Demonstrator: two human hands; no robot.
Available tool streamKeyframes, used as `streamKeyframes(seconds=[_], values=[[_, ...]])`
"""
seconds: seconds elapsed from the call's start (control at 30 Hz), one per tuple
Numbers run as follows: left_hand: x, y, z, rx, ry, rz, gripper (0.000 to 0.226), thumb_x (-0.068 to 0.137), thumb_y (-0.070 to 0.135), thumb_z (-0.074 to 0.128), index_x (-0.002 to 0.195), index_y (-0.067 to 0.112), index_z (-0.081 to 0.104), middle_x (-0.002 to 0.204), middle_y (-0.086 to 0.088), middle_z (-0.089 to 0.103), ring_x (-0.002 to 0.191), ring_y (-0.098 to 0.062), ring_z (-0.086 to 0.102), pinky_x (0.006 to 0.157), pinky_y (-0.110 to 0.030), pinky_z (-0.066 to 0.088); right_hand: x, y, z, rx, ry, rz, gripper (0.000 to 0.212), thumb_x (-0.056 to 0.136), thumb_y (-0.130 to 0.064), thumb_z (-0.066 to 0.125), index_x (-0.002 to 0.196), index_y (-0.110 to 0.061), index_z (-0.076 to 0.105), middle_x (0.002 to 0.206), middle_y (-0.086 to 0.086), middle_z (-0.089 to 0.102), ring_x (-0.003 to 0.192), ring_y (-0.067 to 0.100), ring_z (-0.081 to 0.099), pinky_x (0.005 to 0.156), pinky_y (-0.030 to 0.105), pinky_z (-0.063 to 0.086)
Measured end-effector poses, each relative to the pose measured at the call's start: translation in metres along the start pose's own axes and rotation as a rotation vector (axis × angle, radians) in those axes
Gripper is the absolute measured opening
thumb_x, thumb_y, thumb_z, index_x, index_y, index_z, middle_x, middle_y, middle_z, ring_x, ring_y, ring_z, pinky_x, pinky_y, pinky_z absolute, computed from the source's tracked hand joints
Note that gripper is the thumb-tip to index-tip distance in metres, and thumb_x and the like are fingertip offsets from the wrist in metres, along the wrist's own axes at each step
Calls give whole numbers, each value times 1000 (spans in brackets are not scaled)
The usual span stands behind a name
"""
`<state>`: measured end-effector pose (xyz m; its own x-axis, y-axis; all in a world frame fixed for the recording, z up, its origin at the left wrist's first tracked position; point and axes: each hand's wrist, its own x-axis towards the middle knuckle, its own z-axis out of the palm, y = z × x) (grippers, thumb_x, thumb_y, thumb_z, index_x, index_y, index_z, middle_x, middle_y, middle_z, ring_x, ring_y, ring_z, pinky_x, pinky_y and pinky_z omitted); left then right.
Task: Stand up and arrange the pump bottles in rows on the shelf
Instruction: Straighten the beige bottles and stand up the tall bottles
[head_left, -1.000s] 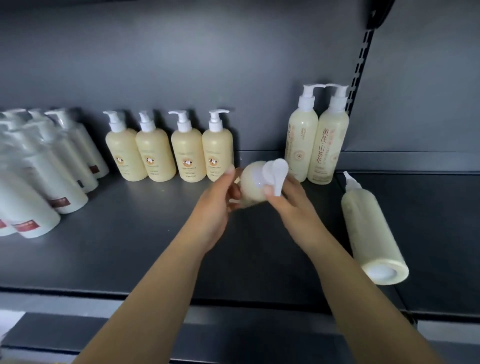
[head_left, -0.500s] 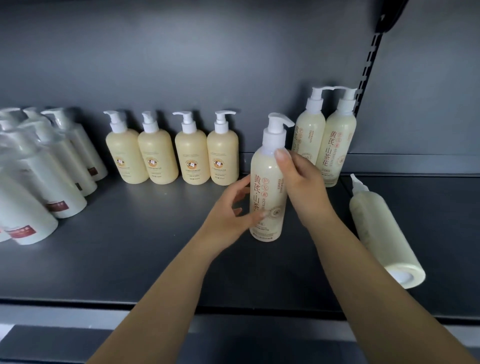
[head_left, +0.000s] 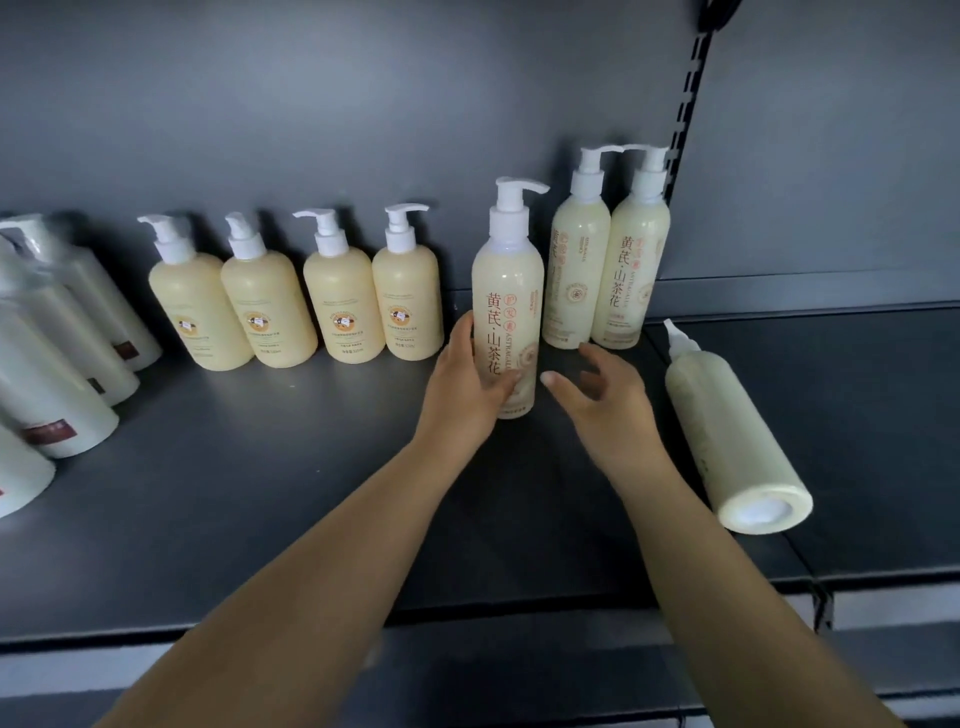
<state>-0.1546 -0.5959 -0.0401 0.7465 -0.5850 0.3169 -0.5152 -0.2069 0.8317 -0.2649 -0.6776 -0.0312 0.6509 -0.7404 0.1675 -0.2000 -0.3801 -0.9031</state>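
A tall cream pump bottle with red lettering stands upright on the dark shelf, just left of and in front of two matching tall bottles at the back. My left hand wraps its lower left side, thumb across the front. My right hand hovers just right of it, fingers spread, not touching. Another tall cream bottle lies on its side at the right, its base toward me and pump pointing to the back wall.
Several short yellow pump bottles stand in a row along the back wall. White bottles with red labels stand in rows at the far left. A slotted upright divides the back panel. The shelf's front edge runs below my forearms.
The bottle was tipped up from lying to standing, then set on the shelf. My right hand let go of its neck and dropped beside it; my left hand closed on its lower side.
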Motion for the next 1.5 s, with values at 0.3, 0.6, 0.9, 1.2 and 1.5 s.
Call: streamKeyframes(seconds=[0.3, 0.6, 0.9, 1.2, 1.5], values=[[51, -5, 23, 48, 45, -16, 65, 80, 17, 63, 135, 14, 27, 135, -11, 44, 124, -26, 42, 100, -40, 38, 10, -5, -78, -459, 109, 49, 54, 87, -32, 58, 133, -9, 45, 140, 10, 43, 129, 23, 39, 98, 29, 32], [76, -7, 35, 55, 57, -19, 64, 81, 13, 62, 135, 11, 27, 136, -12, 43, 127, -25, 40, 102, -37, 35, 14, 22, -105, -380, -69, 498, 60, 80, -47, 58, 127, -12, 45, 111, 6, 55, 95, 25, 54, 78, 36, 40], [89, -9, 45, 34, 59, -13, 63, 84, 13, 59, 136, 12, 24, 137, -13, 42, 127, -26, 39, 102, -40, 36, 7, 18, -98, -250, -127, 407, 39, 83, -47, 56, 106, -16, 56, 97, 4, 61, 85, 20, 59, 68, 30, 45], [92, -10, 48, 21, 68, -16, 62, 82, 13, 62, 133, 11, 27, 136, -11, 44, 127, -25, 41, 101, -40, 39, 18, 25, -70, 339, 113, 182, 39, 80, -31, 66, 116, -23, 55, 107, -1, 67, 93, 18, 67, 73, 37, 57], [94, -11, 49, 44, 81, -27, 63, 83, 12, 61, 135, 12, 25, 138, -11, 42, 129, -24, 39, 103, -40, 38, 93, 39, -66, 420, 244, 32, 63, 72, -17, 75, 127, -27, 46, 121, 0, 59, 107, 16, 59, 91, 43, 52]])
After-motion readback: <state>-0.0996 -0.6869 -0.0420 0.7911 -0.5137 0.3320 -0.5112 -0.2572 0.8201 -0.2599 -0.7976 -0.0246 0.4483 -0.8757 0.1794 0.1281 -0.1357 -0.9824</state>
